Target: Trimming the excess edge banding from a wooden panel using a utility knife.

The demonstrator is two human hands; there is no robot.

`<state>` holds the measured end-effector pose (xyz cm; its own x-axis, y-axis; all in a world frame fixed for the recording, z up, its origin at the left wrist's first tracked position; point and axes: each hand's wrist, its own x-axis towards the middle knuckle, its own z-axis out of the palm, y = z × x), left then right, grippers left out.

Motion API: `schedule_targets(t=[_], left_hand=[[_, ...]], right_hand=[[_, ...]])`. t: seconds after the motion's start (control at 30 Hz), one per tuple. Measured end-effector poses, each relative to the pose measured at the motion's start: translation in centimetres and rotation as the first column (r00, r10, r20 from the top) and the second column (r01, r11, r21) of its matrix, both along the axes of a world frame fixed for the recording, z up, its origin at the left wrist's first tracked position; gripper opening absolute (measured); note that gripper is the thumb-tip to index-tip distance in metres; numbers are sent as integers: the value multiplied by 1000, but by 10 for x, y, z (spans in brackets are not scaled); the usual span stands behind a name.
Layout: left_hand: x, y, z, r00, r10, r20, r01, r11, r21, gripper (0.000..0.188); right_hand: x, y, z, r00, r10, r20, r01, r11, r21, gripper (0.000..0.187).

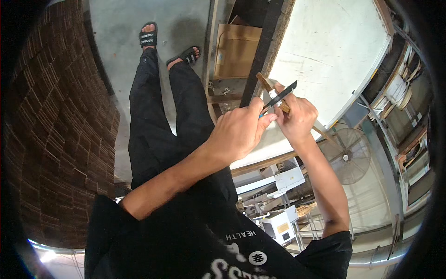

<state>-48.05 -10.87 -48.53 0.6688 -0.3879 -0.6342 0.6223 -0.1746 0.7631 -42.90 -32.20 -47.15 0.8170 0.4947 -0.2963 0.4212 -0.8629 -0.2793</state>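
Evidently | left hand [238, 132]: clamped on black-bladed cutter [283, 95] | right hand [301, 117]: gripping wooden strip [263, 82] | far right: white tabletop [325, 46]

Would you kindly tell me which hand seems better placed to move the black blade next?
Probably the left hand: it grips the black blade by its lower end, while the right hand holds the brown strip.

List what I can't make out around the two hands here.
- Grip end of the dark tool: head view, covered by the left hand.
- Full length of the brown strip: head view, the right hand covers part of it.
- What the white material by the strip is: head view, too small and partly behind the tool.
- What the pale bits beneath the worktop are: head view, too small.
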Motion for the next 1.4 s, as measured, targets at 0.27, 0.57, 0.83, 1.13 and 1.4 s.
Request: schedule_targets(t=[0.27, 0.57, 0.83, 1.13, 1.4], left_hand=[[-1, -6, -11, 995, -29, 101, 13, 989, 150, 37], [3, 17, -59, 924, -33, 380, 65, 995, -71, 36], [-11, -3, -12, 988, 109, 107, -99, 990, -97, 36], [-4, -8, 0, 989, 118, 85, -118, 993, 0, 31], [0, -7, -26, 964, -67, 258, 17, 981, 192, 36]], right_hand=[[0, 1, 0, 999, 28, 39, -28, 1000, -2, 39], [-2, -1, 1, 1000, 19, 6, -19, 1000, -24, 45], [1, 5, 1, 998, 30, 56, -30, 1000, -1, 35], [2, 5, 2, 997, 31, 77, -33, 999, 29, 35], [0, -1, 1, 999, 30, 41, -30, 1000, -1, 38]])
